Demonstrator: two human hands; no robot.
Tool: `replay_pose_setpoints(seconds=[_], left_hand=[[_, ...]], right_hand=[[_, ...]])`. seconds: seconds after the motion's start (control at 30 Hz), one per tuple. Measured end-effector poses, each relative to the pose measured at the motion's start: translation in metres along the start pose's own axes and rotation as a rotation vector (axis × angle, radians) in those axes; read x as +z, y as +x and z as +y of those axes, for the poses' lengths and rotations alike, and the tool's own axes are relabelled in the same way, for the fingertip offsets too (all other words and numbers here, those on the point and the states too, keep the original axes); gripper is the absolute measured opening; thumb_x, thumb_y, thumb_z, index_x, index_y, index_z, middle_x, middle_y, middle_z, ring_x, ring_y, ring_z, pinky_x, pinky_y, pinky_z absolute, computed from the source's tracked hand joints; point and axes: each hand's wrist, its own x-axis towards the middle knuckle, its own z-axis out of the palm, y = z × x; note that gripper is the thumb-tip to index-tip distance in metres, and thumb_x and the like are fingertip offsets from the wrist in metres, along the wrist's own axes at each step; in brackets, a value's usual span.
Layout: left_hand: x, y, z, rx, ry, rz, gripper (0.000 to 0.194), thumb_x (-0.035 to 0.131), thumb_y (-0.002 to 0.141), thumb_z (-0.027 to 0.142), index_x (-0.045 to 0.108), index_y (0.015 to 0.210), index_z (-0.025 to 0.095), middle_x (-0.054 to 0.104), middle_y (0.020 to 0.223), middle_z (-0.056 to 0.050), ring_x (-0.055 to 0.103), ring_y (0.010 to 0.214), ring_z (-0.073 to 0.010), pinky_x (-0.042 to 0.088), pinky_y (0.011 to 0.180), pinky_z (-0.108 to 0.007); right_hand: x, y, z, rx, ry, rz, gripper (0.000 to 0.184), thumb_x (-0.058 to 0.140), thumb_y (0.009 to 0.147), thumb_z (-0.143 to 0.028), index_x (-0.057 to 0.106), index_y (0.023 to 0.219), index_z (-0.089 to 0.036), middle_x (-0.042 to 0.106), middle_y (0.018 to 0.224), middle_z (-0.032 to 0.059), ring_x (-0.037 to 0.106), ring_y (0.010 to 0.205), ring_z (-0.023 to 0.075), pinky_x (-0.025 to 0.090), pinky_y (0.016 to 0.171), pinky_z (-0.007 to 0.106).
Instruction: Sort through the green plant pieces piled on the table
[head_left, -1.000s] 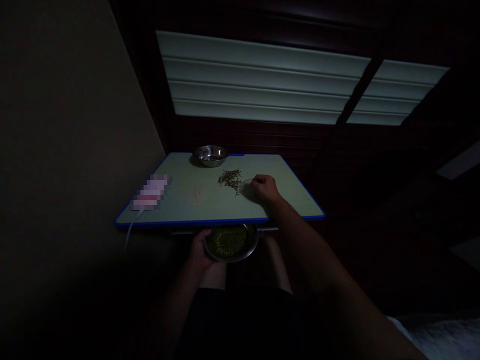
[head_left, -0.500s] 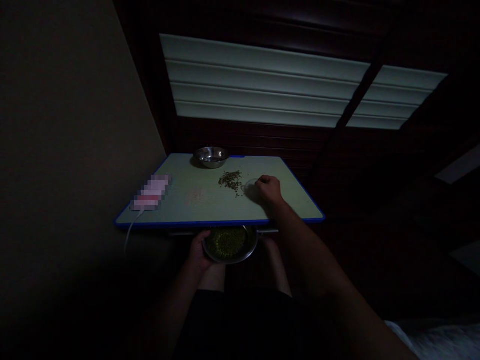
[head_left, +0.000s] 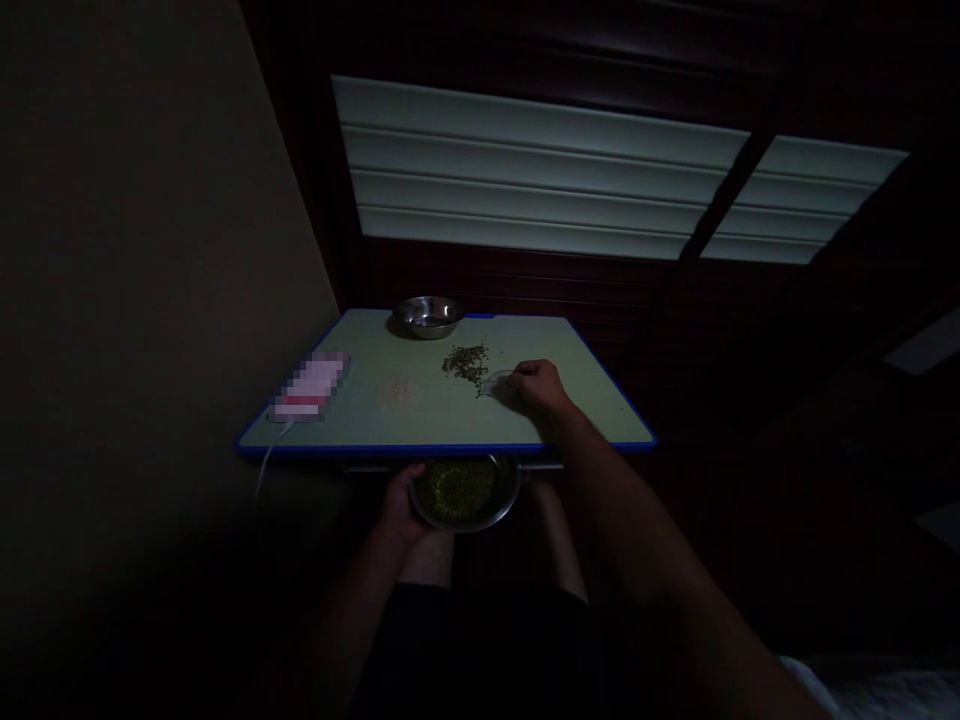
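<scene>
My left hand (head_left: 402,508) is closed on the left rim of a metal bowl (head_left: 501,517), below the table's front edge. Small green grains or beans (head_left: 457,488) lie in this bowl. Over the tabletop, my right hand (head_left: 538,384) pinches a clear, thin, rounded piece (head_left: 495,382); its exact kind is too dim to tell. The far end of this piece is at the lower right edge of a loose pile of small brownish grains (head_left: 465,362) on the table.
The pale table (head_left: 360,425) has a blue edge. A second metal bowl (head_left: 429,318) stands at its back. A phone (head_left: 311,387), blurred out, lies at the left with a white cable (head_left: 262,470). Pale specks (head_left: 397,392) lie left of the pile. A wall (head_left: 150,200) rises at left.
My right hand has shifted slightly, and the clear piece now looks flatter, its tip against the pile's edge. My left hand keeps its hold on the bowl. The whole view has shifted a little.
</scene>
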Motion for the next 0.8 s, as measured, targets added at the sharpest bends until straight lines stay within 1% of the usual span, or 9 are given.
replay_pose_setpoints(seconds=[0.2, 0.4, 0.53, 0.63, 0.8], left_hand=[[0.0056, -0.0040, 0.0001, 0.009, 0.009, 0.037, 0.041, 0.055, 0.070, 0.016, 0.066, 0.110, 0.012, 0.075, 0.078, -0.010, 0.072, 0.075, -0.0292, 0.051, 0.085, -0.050], [0.0093, -0.0076, 0.0006, 0.009, 0.036, 0.033, 0.033, 0.056, 0.070, 0.016, 0.067, 0.100, 0.010, 0.075, 0.079, -0.013, 0.071, 0.074, -0.0293, 0.053, 0.080, -0.048], [0.0081, -0.0066, 0.0003, 0.009, 0.032, 0.038, 0.036, 0.056, 0.070, 0.017, 0.066, 0.104, 0.009, 0.075, 0.079, -0.013, 0.071, 0.074, -0.0300, 0.052, 0.081, -0.049], [0.0052, -0.0040, -0.0004, 0.008, 0.033, 0.045, 0.042, 0.057, 0.070, 0.017, 0.065, 0.110, 0.009, 0.075, 0.079, -0.013, 0.071, 0.075, -0.0306, 0.052, 0.082, -0.050], [0.0009, -0.0006, -0.0012, 0.022, 0.021, 0.013, 0.046, 0.056, 0.071, 0.018, 0.063, 0.116, 0.010, 0.075, 0.081, -0.011, 0.071, 0.077, -0.0303, 0.051, 0.084, -0.050]], right_hand=[[0.0005, -0.0002, 0.0001, -0.003, -0.010, -0.023, 0.015, 0.054, 0.059, -0.025, 0.064, 0.056, -0.014, 0.052, 0.050, 0.0010, 0.048, 0.051, 0.0127, 0.036, 0.050, 0.024], [0.0010, -0.0008, -0.0007, -0.015, -0.036, -0.005, 0.015, 0.054, 0.061, -0.024, 0.064, 0.058, -0.014, 0.053, 0.052, 0.0018, 0.048, 0.052, 0.0130, 0.036, 0.050, 0.025], [0.0017, 0.0004, 0.0017, -0.041, -0.060, -0.003, 0.015, 0.055, 0.063, -0.025, 0.064, 0.058, -0.014, 0.053, 0.052, 0.0014, 0.049, 0.053, 0.0131, 0.037, 0.052, 0.025], [0.0030, 0.0021, 0.0043, -0.062, -0.068, -0.026, 0.017, 0.055, 0.064, -0.025, 0.065, 0.060, -0.013, 0.054, 0.053, 0.0011, 0.049, 0.054, 0.0125, 0.037, 0.053, 0.024], [0.0053, 0.0022, 0.0041, -0.060, -0.059, -0.068, 0.018, 0.055, 0.065, -0.027, 0.065, 0.063, -0.013, 0.054, 0.054, 0.0005, 0.047, 0.054, 0.0110, 0.035, 0.052, 0.023]])
